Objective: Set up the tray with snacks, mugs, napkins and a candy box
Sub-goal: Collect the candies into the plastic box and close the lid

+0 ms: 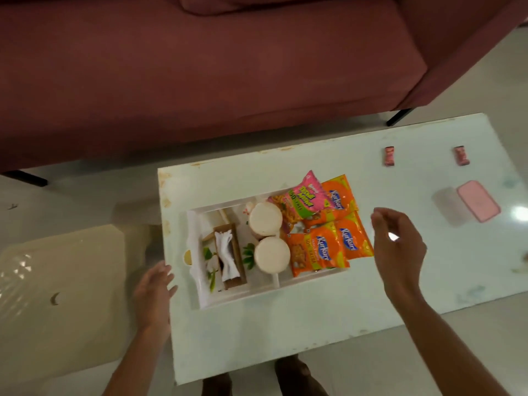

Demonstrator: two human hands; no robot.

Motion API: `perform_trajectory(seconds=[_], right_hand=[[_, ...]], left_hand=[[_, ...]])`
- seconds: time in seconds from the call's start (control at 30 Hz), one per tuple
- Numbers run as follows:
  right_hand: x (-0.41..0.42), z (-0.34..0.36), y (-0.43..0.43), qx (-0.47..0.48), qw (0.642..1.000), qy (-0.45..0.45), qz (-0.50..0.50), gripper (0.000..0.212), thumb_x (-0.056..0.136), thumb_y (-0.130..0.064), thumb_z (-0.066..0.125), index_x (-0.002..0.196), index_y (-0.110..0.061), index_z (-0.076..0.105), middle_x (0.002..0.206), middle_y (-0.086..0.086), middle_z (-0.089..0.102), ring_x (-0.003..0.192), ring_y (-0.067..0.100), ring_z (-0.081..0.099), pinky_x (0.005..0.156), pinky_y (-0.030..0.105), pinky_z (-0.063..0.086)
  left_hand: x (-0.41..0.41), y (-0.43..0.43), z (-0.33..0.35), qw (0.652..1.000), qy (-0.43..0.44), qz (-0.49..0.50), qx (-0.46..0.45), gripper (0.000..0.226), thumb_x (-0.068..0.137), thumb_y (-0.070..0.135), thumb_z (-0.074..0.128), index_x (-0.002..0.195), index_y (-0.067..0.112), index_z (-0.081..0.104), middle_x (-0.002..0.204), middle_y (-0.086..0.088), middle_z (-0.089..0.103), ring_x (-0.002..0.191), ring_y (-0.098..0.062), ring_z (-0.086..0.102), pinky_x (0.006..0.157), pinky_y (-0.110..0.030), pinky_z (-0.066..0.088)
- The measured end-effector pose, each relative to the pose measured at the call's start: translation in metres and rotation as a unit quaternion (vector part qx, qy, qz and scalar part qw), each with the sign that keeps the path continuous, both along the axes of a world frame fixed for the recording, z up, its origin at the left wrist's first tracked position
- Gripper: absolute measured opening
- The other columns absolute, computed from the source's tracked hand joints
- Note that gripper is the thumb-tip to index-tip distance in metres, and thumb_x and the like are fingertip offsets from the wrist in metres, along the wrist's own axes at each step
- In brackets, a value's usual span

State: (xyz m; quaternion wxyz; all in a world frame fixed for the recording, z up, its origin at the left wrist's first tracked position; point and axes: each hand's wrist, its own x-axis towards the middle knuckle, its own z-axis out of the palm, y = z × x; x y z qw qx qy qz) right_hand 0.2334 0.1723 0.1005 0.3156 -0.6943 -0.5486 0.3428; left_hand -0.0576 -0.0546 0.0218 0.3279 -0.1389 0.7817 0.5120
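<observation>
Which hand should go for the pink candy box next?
Probably the right hand: it hovers empty over the table right of the tray, the side where the pink candy box lies. The left hand is at the tray's far left end.

I see a glossy white table [314, 315] mirroring a lamp, its edges chipped and stained. The white tray [257, 295] looks like smooth plastic. Orange and pink foil snack packets [323, 247] shine. White crumpled paper napkins [227, 252] sit in a matt brown wooden holder [238, 264]. The dark red sofa [200, 81] looks like soft matt cloth.
</observation>
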Motion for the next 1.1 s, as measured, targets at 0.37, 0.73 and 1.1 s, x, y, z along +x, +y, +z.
perform_trajectory(seconds=[0.37,0.73,1.1], right_hand=[[0.045,-0.122,0.102,-0.354,0.929,0.065,0.082,0.019,0.097,-0.023,0.057,0.103,-0.009,0.068,0.103,0.013,0.071,0.098,0.031,0.068,0.092,0.046,0.053],[0.042,-0.161,0.108,-0.463,0.861,0.162,0.136,0.028,0.095,-0.035,0.056,0.111,-0.016,0.069,0.103,0.013,0.076,0.084,0.032,0.075,0.062,0.046,0.06],[0.032,-0.161,0.097,-0.415,0.899,0.108,0.086,0.023,0.098,-0.033,0.052,0.103,-0.017,0.068,0.105,0.014,0.072,0.089,0.034,0.07,0.073,0.05,0.057]], left_hand=[[0.0,0.03,-0.048,0.985,0.072,-0.115,-0.108,0.037,0.103,0.027,0.048,0.135,0.011,0.056,0.134,-0.018,0.058,0.121,-0.039,0.055,0.104,-0.053,0.045],[0.002,0.041,-0.051,0.999,-0.034,-0.011,-0.006,0.025,0.1,0.018,0.058,0.121,0.008,0.067,0.097,-0.003,0.07,0.09,-0.017,0.067,0.08,-0.032,0.055],[-0.006,0.043,-0.058,0.992,-0.112,0.064,0.013,0.031,0.098,0.011,0.06,0.129,0.011,0.065,0.128,-0.007,0.066,0.114,-0.023,0.065,0.099,-0.039,0.052]])
